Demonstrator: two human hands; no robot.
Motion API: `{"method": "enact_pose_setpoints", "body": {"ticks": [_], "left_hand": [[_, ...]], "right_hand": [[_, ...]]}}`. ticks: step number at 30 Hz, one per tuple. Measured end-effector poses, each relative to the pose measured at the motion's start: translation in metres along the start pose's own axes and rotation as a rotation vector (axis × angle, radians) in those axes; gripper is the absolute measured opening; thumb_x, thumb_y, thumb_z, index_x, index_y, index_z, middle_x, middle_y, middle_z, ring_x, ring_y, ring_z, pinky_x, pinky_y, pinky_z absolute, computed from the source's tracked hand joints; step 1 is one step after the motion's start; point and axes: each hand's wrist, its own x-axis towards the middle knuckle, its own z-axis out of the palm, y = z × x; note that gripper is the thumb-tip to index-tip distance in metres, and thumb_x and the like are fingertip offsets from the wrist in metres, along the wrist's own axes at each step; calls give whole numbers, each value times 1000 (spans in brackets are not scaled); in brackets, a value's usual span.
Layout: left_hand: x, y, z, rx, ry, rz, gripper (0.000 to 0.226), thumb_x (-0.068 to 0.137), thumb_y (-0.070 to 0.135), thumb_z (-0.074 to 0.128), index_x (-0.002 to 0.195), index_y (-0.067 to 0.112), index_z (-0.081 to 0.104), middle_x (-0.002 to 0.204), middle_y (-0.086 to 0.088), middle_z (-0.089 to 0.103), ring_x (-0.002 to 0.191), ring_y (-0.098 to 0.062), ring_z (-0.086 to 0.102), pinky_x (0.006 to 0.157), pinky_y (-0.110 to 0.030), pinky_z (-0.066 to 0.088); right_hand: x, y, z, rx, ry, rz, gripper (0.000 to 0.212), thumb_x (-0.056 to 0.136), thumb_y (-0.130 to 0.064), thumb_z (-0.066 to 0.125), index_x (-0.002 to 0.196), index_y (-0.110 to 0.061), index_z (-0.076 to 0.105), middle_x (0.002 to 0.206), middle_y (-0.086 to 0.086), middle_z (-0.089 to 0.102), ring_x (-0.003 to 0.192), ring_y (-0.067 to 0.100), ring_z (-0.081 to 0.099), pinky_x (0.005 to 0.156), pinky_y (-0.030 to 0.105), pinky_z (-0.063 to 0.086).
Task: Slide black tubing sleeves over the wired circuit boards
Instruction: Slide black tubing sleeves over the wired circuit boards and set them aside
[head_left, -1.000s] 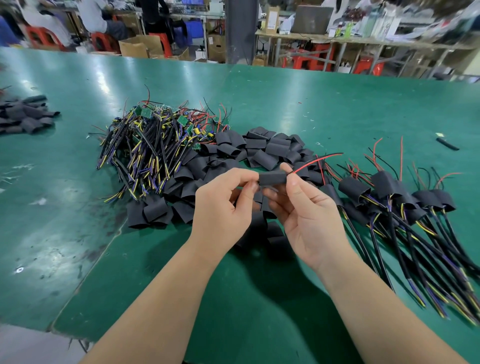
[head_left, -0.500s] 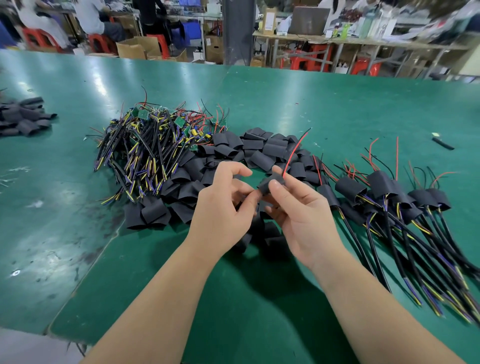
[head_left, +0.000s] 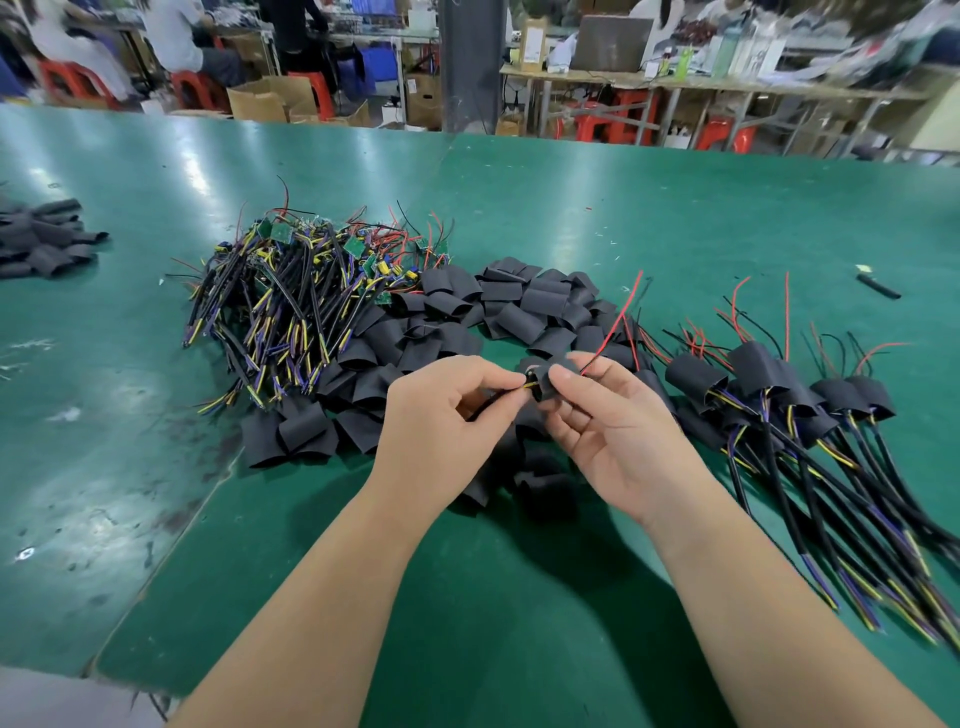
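My left hand (head_left: 447, 415) pinches the black cable of a wired circuit board just left of a black tubing sleeve (head_left: 540, 375). My right hand (head_left: 608, 421) pinches that sleeve between thumb and forefinger; a red wire (head_left: 618, 317) sticks up out of it. The board itself is hidden inside the sleeve. A pile of bare wired boards (head_left: 301, 301) lies to the far left. Loose empty sleeves (head_left: 519, 306) are heaped behind and under my hands. Sleeved boards (head_left: 779, 384) lie in a row at the right, cables trailing toward me.
The green table (head_left: 571, 218) has a seam and a scuffed patch at the left. Another heap of black sleeves (head_left: 41, 239) sits at the far left edge. A short black piece (head_left: 880, 287) lies at the far right. People on red stools and cluttered benches stand beyond the table.
The sleeve lay level between both hands a second ago; now it is turned end-on, the red wire has swung up, and my left hand has shifted onto the cable.
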Motion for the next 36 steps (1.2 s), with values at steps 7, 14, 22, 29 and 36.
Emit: {"method": "enact_pose_setpoints", "body": {"ticks": [7, 14, 22, 29, 36], "left_hand": [[0, -1, -1, -32, -26, 72, 5, 77, 8, 75, 82, 9, 75, 79, 2, 69, 73, -10, 64, 67, -26, 52], [1, -2, -1, -9, 12, 97, 8, 76, 5, 75, 82, 11, 75, 79, 7, 68, 73, -5, 62, 69, -19, 48], [0, 0, -2, 27, 28, 41, 6, 77, 17, 76, 82, 19, 74, 77, 16, 67, 67, -1, 60, 62, -15, 46], [5, -5, -11, -89, 118, -303, 15, 93, 28, 53, 89, 28, 68, 76, 10, 70, 62, -6, 65, 61, -29, 54], [7, -12, -16, 201, 127, -366, 13, 92, 16, 56, 89, 16, 69, 75, -2, 67, 72, -19, 62, 76, -41, 51]], "right_hand": [[-1, -2, 0, 5, -104, -19, 28, 65, 1, 65, 91, -10, 64, 80, 7, 73, 69, 15, 70, 60, 20, 54], [-4, 0, 3, -27, -122, -84, 31, 68, -5, 67, 97, -15, 65, 85, 9, 71, 72, 16, 68, 61, 23, 54], [-7, 2, 9, -51, -29, -92, 18, 91, -4, 53, 105, -11, 61, 86, 6, 74, 72, 12, 69, 60, 21, 53], [-6, -51, -8, -47, 229, -273, 8, 82, -3, 66, 86, -10, 68, 71, 2, 70, 55, 11, 60, 52, 17, 49], [-5, -93, -48, -1541, 815, -426, 40, 83, -20, 65, 123, -13, 64, 120, 21, 61, 108, 38, 55, 94, 42, 42]]}}
